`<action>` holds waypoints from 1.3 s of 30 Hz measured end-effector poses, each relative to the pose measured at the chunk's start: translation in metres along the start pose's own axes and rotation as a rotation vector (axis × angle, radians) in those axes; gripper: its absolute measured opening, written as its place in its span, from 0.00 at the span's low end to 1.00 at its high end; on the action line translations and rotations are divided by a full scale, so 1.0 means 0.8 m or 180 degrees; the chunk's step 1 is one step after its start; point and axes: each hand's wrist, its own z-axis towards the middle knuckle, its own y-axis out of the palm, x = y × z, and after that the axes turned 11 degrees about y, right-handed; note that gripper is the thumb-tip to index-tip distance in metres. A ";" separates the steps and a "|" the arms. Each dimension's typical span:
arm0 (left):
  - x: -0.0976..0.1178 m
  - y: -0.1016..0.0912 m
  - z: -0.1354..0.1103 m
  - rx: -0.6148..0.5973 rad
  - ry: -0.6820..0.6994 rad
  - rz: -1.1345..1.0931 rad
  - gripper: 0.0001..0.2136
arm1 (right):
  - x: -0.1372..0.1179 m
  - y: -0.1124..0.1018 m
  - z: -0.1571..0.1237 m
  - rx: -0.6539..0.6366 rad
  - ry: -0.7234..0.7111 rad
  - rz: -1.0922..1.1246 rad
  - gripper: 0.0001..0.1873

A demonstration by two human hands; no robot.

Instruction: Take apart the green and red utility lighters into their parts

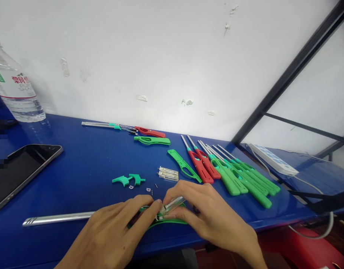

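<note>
My left hand [112,231] is closed on an opened green utility lighter casing [173,221] near the table's front edge, its fingertips hiding the middle. A long metal lighter tube [58,219] runs out to the left from under this hand. Between thumb and fingers, my right hand [208,211] pinches a clear fuel tank [174,204], tilted over the casing with its left end at my left fingertips. Just beyond lie several clear fuel tanks [168,174], two teal triggers [136,179] and small loose parts [148,189]. A green half casing [184,165] rests behind my right hand.
Several assembled green lighters [244,179] and two red ones [201,164] lie at right. Metal tubes [97,124] with wires, a red casing [151,132] and a green casing [152,140] lie by the wall. A phone [23,172], water bottle [17,86] and power strip [272,158] flank them.
</note>
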 end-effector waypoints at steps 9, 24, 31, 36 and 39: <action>-0.002 -0.004 0.009 0.0047 0.0044 0.0017 0.22 | -0.002 -0.002 0.003 -0.0036 -0.0037 0.0037 0.07; -0.004 -0.015 0.020 -0.0105 0.0128 -0.0011 0.20 | 0.001 -0.003 0.000 -0.0067 -0.0062 0.0011 0.03; -0.013 -0.013 0.023 -0.0121 0.0500 0.0006 0.18 | 0.002 -0.002 0.002 -0.0067 -0.0065 -0.0008 0.05; -0.006 -0.007 0.021 0.0093 0.0090 -0.0247 0.20 | 0.003 -0.001 0.003 -0.0043 -0.0085 -0.0004 0.05; -0.006 -0.011 0.026 0.0101 0.0285 -0.0179 0.19 | 0.003 -0.002 0.002 -0.0041 -0.0087 -0.0020 0.05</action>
